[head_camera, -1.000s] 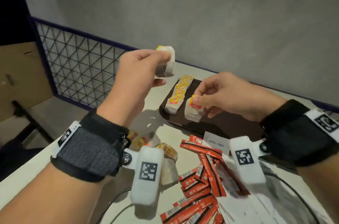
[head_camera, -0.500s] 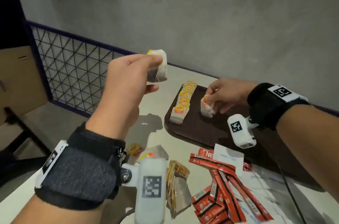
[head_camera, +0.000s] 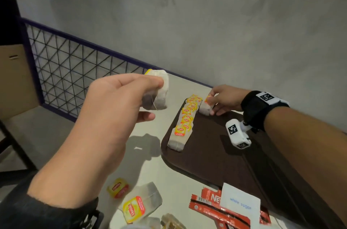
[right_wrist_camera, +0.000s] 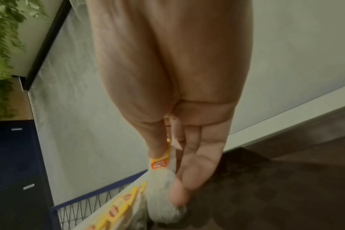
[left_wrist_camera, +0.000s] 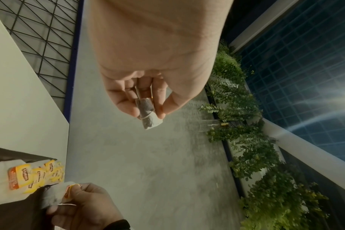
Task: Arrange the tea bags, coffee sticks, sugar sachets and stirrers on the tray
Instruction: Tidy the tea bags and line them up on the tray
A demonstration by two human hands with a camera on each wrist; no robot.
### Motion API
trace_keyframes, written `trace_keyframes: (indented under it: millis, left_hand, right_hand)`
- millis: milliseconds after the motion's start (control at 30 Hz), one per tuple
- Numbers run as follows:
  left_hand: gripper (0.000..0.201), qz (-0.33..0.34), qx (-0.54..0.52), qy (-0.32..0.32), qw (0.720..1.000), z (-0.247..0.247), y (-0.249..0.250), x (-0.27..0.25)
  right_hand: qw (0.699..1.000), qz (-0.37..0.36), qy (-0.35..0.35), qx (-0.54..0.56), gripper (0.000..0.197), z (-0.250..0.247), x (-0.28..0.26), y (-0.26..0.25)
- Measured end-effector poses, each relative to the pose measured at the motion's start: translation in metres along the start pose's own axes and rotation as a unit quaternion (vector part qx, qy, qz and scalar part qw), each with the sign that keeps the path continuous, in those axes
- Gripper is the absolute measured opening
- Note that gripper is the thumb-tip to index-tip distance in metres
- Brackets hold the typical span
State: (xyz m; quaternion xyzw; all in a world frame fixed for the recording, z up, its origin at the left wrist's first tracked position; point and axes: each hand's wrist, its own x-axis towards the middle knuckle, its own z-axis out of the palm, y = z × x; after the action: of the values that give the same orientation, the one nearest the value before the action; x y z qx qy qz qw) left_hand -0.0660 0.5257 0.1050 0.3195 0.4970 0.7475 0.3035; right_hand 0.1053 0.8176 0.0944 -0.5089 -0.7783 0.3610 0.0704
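We see the left hand (head_camera: 116,108) raised above the table (head_camera: 150,168), thumb and fingers pinching a small stack of tea bags (head_camera: 156,93) at its upper part; the lower end of the stack hangs free below the fingertips, with a thread showing on its side. In the left wrist view the same stack (left_wrist_camera: 148,115) sits between thumb and forefinger, its end protruding past them.

We see the right hand (head_camera: 223,100) reaching to the far end of the dark brown tray (head_camera: 216,161). Its thumb and fingers pinch a second tea bag bundle (head_camera: 205,109) by the yellow-orange tag end; the bundle's lower end touches the tray surface. The right wrist view shows the thumb on the tag and the fingers along the opposite side of the bundle (right_wrist_camera: 163,175).

Just to the left of the right hand, a row of tea bags (head_camera: 185,125) with yellow tags lies on the tray along its left edge, running toward us; the bundle stands just beside the row's far end.

Below the left hand, loose tea bags (head_camera: 139,203) lie on the table. Nearer us from the right hand, red coffee sticks (head_camera: 216,210) lie off the tray, with a white sugar sachet (head_camera: 240,204) on top of them.
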Motion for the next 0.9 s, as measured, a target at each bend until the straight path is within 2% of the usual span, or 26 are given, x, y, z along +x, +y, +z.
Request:
trace_keyframes:
  millis: [233,367,533,700,900]
  left_hand:
    - [0.009,0.007,0.02,-0.013,1.0,0.008,-0.005,-0.004]
    - [0.009,0.009,0.018,-0.003,1.0,0.008,-0.002,-0.005]
    - [0.009,0.013,0.007,0.004,1.0,0.005,0.0,-0.004]
    - [0.011,0.009,0.013,0.0,1.0,0.007,-0.002,-0.004]
    - [0.008,0.006,0.017,-0.009,1.0,0.007,-0.005,-0.004]
  right_hand:
    - [0.998,0.012,0.046,0.03,0.005,-0.001,0.014,0.021]
    - [0.998,0.014,0.037,0.059,0.017,-0.003,0.014,0.02]
    - [0.996,0.023,0.056,0.073,0.046,0.001,0.014,0.017]
    - [0.992,0.03,0.098,0.068,0.048,0.004,0.021,0.019]
    - [0.99,0.043,0.109,0.073,0.052,0.006,0.022,0.018]
